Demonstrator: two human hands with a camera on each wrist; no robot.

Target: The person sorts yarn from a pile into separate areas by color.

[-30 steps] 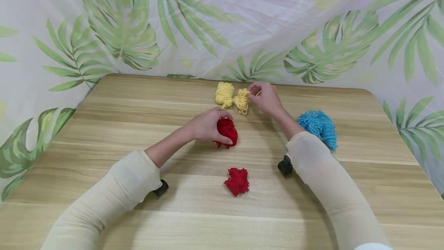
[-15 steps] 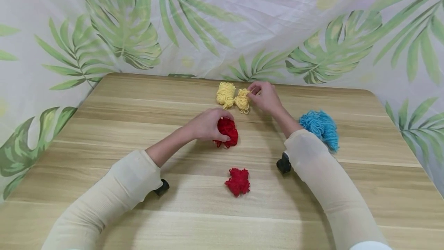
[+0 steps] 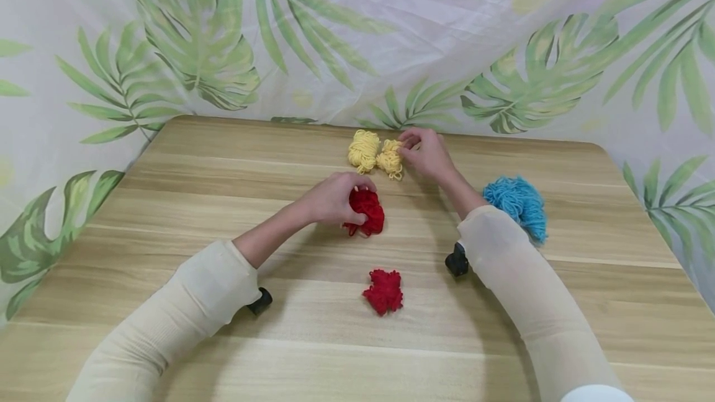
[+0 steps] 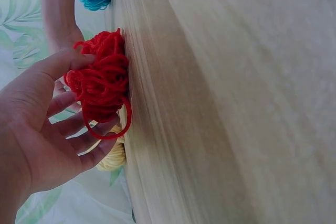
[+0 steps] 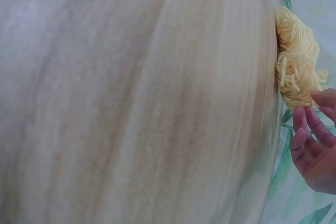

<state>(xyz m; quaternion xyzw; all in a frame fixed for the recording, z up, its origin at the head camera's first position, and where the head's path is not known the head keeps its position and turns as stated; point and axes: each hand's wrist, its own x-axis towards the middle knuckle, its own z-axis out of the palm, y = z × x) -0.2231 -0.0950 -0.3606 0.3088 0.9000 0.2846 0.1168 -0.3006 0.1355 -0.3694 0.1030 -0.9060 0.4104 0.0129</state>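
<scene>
My left hand [image 3: 337, 199] grips a red yarn bundle [image 3: 368, 211] at mid-table, thumb on one side and fingers on the other. In the left wrist view a loose red loop hangs from that bundle [image 4: 105, 85] across the fingers. Toward the far edge, my right hand [image 3: 427, 155] pinches the right end of a small yellow yarn bundle [image 3: 390, 159] with thumb and index finger. A bigger yellow yarn bundle [image 3: 364, 151] lies against its left side. The right wrist view has the right hand [image 5: 317, 145] at the end of the yellow yarn [image 5: 298, 74].
A smaller red yarn bundle [image 3: 383, 291] lies nearer the front of the wooden table [image 3: 313, 352]. Blue yarn [image 3: 516, 206] sits to the right, beside the right forearm. A leaf-print cloth [image 3: 335, 36] hangs behind the table's far edge.
The left thumb has drawn in slightly over the red yarn bundle. The right hand stays at the small yellow bundle with hardly any movement.
</scene>
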